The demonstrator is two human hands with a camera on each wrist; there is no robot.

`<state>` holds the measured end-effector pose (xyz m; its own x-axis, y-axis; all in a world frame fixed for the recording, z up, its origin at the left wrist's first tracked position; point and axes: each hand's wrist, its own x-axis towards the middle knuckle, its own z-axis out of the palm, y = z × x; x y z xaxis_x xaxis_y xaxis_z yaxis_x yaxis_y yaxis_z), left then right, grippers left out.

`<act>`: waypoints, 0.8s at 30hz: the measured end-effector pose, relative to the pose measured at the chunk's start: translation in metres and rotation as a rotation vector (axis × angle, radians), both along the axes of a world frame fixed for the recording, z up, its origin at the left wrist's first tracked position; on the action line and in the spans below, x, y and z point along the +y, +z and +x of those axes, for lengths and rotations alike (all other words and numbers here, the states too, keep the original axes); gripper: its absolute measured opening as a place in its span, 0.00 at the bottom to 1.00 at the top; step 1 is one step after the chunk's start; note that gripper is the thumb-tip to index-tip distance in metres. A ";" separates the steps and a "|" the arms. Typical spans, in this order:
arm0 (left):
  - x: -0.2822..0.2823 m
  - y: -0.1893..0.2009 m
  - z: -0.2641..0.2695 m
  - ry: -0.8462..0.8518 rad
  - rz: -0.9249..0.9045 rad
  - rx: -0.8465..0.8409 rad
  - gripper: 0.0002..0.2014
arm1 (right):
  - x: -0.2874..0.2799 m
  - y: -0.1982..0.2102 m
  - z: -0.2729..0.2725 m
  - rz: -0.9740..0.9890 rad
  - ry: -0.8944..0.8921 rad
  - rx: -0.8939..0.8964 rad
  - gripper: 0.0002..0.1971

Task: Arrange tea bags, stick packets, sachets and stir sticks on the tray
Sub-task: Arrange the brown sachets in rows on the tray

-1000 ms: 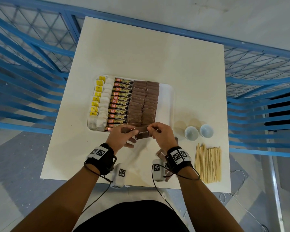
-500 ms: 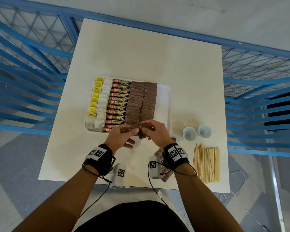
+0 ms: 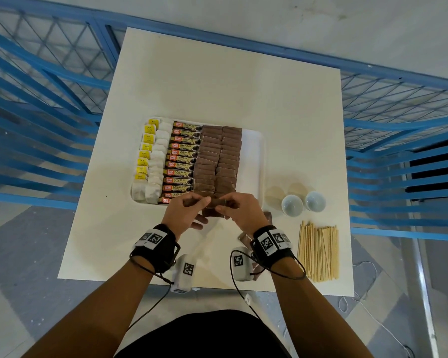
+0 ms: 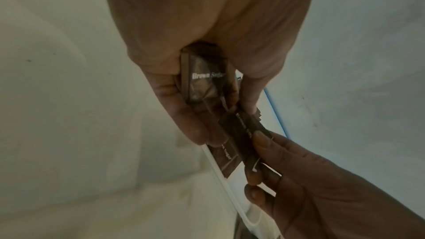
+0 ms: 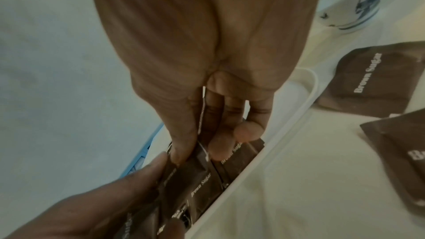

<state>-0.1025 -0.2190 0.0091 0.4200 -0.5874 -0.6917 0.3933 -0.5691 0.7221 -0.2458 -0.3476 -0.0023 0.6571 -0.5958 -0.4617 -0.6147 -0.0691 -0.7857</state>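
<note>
A white tray (image 3: 255,151) holds a column of tea bags with yellow tags (image 3: 150,156), a column of coffee stick packets (image 3: 181,161) and two columns of brown sugar sachets (image 3: 217,158). At the tray's near edge my left hand (image 3: 185,209) and right hand (image 3: 237,208) both pinch brown sugar sachets (image 3: 215,205) between them. In the left wrist view my left hand (image 4: 207,97) grips a small stack of sachets (image 4: 207,81) while the right fingers (image 4: 260,139) pinch one sachet (image 4: 239,128). In the right wrist view my right hand (image 5: 207,143) holds a sachet (image 5: 190,174) over the tray rim (image 5: 264,159).
Wooden stir sticks (image 3: 318,251) lie in a bundle at the table's near right. Two small white cups (image 3: 303,202) stand right of the tray. Loose brown sachets (image 5: 368,79) lie on the table under my right wrist. Blue railings surround the white table (image 3: 230,81).
Both hands have moved slightly away from me with the sachets, up to the tray's near edge by the brown columns.
</note>
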 end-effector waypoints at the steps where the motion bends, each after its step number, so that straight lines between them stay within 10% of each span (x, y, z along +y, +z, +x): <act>1: 0.000 0.000 0.000 -0.006 -0.005 -0.006 0.10 | -0.001 0.001 0.000 -0.002 0.008 0.002 0.11; 24: 0.007 -0.005 0.011 0.110 0.025 0.174 0.07 | -0.007 -0.016 0.003 -0.145 -0.198 0.178 0.10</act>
